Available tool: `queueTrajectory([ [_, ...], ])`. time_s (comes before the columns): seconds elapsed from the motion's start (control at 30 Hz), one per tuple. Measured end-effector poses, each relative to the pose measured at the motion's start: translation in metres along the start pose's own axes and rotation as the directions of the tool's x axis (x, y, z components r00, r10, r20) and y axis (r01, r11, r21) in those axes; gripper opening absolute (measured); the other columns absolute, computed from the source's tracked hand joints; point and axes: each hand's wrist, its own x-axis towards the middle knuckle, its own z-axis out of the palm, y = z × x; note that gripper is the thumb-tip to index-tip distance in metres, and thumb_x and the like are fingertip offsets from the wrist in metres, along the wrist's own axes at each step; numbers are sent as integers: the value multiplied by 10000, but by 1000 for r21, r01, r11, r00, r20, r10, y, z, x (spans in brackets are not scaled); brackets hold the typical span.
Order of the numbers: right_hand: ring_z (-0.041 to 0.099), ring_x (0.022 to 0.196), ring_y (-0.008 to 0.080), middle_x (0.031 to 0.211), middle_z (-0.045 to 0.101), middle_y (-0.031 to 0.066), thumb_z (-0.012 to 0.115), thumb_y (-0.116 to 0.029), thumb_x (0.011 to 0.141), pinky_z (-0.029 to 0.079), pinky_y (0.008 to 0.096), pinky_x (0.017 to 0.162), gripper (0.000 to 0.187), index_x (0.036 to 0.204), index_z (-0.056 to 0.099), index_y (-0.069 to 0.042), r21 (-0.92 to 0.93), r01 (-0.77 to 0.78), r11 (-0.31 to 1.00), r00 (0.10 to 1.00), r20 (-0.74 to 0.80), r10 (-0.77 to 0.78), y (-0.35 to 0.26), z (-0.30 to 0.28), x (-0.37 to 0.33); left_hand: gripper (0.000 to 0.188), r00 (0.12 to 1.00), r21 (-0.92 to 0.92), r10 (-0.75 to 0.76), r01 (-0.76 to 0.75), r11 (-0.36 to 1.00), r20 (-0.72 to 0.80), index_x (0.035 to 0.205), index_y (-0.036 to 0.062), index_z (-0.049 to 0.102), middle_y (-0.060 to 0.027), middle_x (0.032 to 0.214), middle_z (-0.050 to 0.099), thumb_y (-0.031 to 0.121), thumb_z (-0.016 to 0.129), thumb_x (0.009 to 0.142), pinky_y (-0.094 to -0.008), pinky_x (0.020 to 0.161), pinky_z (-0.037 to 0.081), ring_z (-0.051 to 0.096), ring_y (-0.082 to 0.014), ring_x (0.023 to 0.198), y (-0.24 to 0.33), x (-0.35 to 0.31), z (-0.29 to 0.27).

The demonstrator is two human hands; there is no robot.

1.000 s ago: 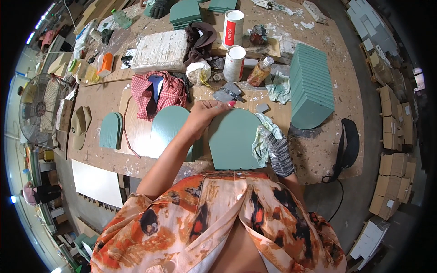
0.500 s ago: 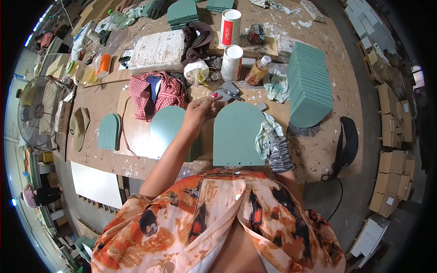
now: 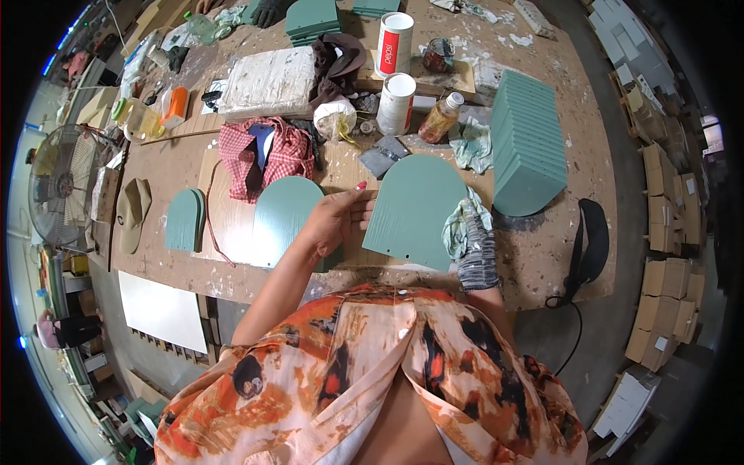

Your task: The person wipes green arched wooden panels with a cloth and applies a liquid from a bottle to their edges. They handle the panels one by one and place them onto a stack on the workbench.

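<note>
Paint-spattered workbench (image 3: 542, 263), floor fan (image 3: 62, 186)

Flat green arched panel (image 3: 415, 209) on workbench (image 3: 542, 263)

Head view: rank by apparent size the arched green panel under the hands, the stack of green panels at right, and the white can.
1. Stack of green panels and arched green panel: look about alike, so no ranking between them.
2. White can: clearly smallest.

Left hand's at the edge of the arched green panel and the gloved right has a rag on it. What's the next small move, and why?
Probably steady the arched green panel with the left hand and sweep the rag across it. The right hand presses the rag only at the panel's right edge, so most of the face looks unwiped.
</note>
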Motion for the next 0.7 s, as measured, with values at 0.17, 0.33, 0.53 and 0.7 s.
queueTrajectory([
  [0.17, 558, 868, 117, 1001, 612, 60, 611, -208, 895, 454, 246, 808, 313, 1148, 584, -25, -76, 118, 990, 993, -3, -119, 1, 8, -2, 431, 992, -117, -18, 33, 993, 123, 1148, -55, 568, -106, 1006, 649, 325, 503, 957, -280, 830, 495, 621, -152, 920, 6, -1, 4],
  [0.33, 559, 879, 119, 1011, 612, 62, 611, -209, 895, 453, 248, 813, 319, 1148, 582, -18, -219, 288, 932, 957, 36, -287, -7, 19, -13, 401, 1000, -14, -2, 2, 1000, -2, 1175, -35, 568, -91, 1031, 652, 297, 504, 958, -246, 844, 479, 614, -131, 935, 0, -1, 2],
  [0.53, 559, 894, 120, 1023, 613, 64, 611, -211, 895, 451, 250, 820, 325, 1149, 580, -10, -361, 457, 813, 884, 79, -461, -16, 28, -26, 474, 981, 359, 193, -186, 915, 16, 1369, -13, 373, -162, 1330, 474, 166, 507, 951, -341, 1033, 361, 466, -215, 1214, -8, -6, 20],
  [0.7, 560, 905, 121, 1033, 613, 66, 611, -212, 895, 450, 251, 825, 331, 1149, 578, -3, -424, 517, 743, 849, 146, -508, -25, 33, -37, 861, 906, 586, 378, -415, 696, 191, 1462, 12, -53, -190, 1527, 74, 171, 590, 913, -337, 1114, 197, 137, -257, 1402, -21, 1, 43],
])
